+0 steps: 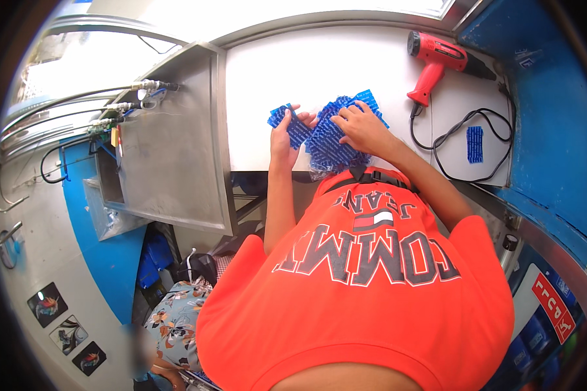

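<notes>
At a white worktable (261, 98), the left hand (285, 133) pinches one blue printed label (288, 122) between closed fingers, while the right hand (362, 127) presses flat and open on the label pile (329, 143). A red heat gun (437, 62) lies at two o'clock.

On the white flat surface (346, 65), the left hand (284, 133) pinched a small blue printed plastic label (292, 125), lifted just beside a loose pile of matching blue printed labels (336, 140). The right hand (364, 127) lay flat on that pile, fingers spread. A red plastic heat gun (437, 62) rested well apart to the right (its black cord (460, 133) looped near one stray blue label (475, 144)).
</notes>
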Demonstrator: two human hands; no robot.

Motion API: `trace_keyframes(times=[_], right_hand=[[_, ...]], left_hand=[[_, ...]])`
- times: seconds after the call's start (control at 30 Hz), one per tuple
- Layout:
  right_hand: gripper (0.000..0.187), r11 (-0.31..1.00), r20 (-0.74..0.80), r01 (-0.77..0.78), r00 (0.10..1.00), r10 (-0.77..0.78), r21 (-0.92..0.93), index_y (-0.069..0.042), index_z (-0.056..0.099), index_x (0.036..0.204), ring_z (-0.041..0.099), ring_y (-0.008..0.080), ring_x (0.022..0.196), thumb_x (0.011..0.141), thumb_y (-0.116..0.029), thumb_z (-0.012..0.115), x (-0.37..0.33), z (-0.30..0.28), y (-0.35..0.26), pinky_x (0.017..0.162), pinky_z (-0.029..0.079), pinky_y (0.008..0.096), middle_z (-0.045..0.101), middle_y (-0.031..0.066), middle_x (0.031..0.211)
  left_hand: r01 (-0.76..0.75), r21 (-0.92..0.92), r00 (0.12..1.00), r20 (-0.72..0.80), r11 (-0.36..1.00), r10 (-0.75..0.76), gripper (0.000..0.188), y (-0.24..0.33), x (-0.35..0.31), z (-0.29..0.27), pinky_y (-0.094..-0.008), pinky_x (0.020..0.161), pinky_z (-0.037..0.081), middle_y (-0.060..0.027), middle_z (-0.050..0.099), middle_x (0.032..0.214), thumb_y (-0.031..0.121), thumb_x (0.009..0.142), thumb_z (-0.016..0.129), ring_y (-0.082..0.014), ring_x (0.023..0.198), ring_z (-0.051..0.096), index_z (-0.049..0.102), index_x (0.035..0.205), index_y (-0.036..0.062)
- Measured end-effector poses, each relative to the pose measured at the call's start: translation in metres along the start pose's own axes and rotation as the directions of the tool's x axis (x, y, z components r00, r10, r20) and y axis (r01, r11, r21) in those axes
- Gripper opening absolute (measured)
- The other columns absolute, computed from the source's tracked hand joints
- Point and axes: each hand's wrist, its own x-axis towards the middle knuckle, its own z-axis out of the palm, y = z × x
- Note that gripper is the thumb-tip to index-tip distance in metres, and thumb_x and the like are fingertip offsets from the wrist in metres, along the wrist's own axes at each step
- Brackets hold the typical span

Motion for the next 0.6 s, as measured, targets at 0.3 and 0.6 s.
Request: trace_keyframes(times=[0.3,0.6], right_hand=[[0.024,0.994,0.069,-0.072,0.995,0.066,0.085,-0.007,0.063,0.102,0.061,0.0315,0.111,0.082,-0.014,0.075,0.005,0.014,0.008,0.109,0.038,0.0544,0.065,0.0129,0.107],[0.018,0.494,0.157,-0.298,0.939,0.308,0.816,0.001,0.063,0.102,0.069,0.0224,0.088,0.087,-0.005,0.071,0.021,-0.027,0.008,0.083,0.053,0.0356,0.072,0.0103,0.092]], left_hand=[[0.028,0.040,0.998,-0.049,0.999,-0.026,0.040,-0.006,0.000,0.000,-0.0484,0.089,0.059,-0.0175,0.068,0.096,0.036,0.110,0.040,-0.0303,0.093,0.070,0.055,0.116,0.0001],[0.001,0.193,0.999,-0.039,0.981,0.007,0.039,-0.006,0.007,0.003,-0.0375,0.075,0.061,-0.0142,0.072,0.091,0.037,0.107,0.048,-0.0220,0.081,0.071,0.060,0.115,0.0001]])
